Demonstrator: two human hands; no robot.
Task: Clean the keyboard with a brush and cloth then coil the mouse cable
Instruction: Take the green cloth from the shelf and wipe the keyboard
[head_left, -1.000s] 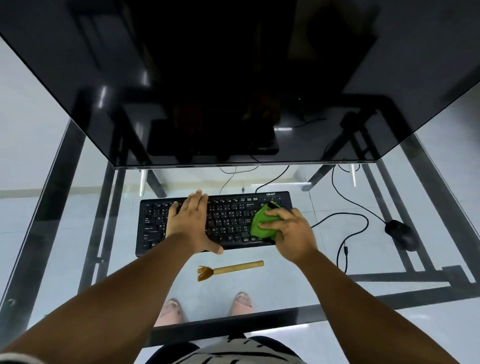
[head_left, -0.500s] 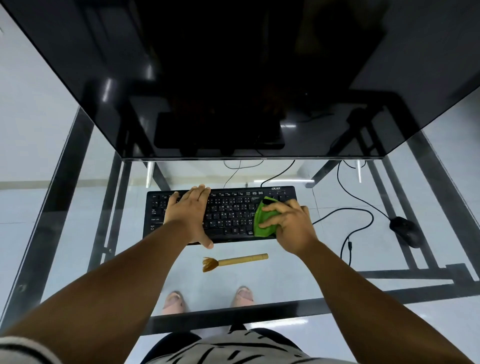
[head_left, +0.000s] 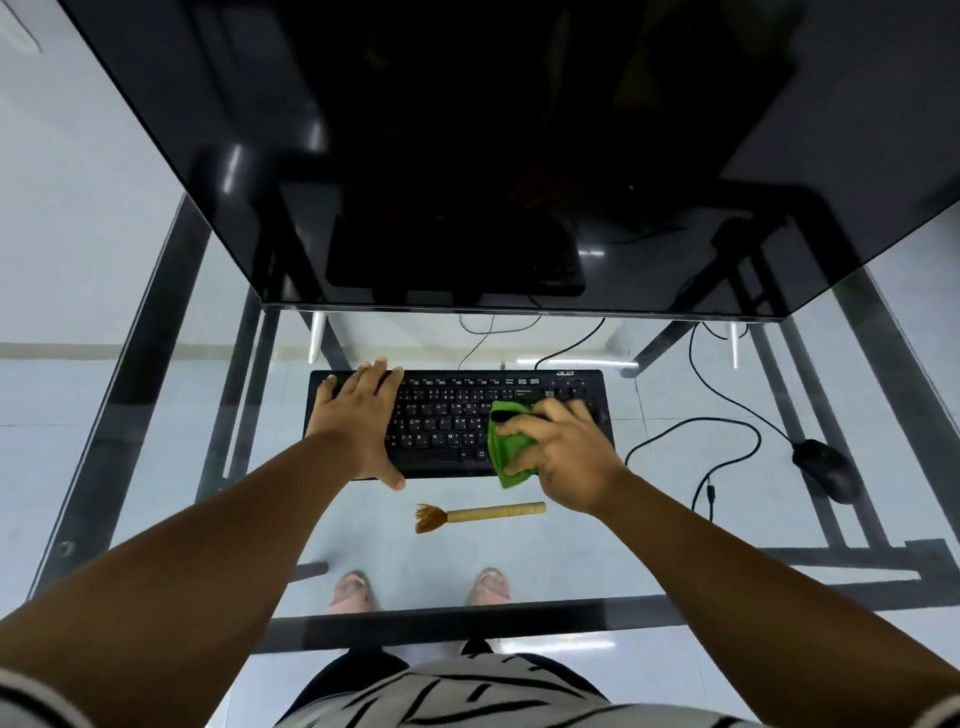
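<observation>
Right hand (head_left: 563, 457) is curled around a crumpled green cloth (head_left: 510, 448), pressing it on the right part of the flat black keyboard (head_left: 457, 423), while the left hand (head_left: 358, 421) lies spread and flat on the keyboard's left end, gripping nothing. Just in front of the keyboard, a wooden-handled brush with brown bristles (head_left: 480, 515) lies on the clear glass desk (head_left: 649, 545). Well apart to the right sits the black mouse (head_left: 826, 470), its thin black cable (head_left: 727, 431) looping loosely across the glass.

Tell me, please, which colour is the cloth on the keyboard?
The cloth is bright green, seen best in the head view, under the right hand.
</observation>
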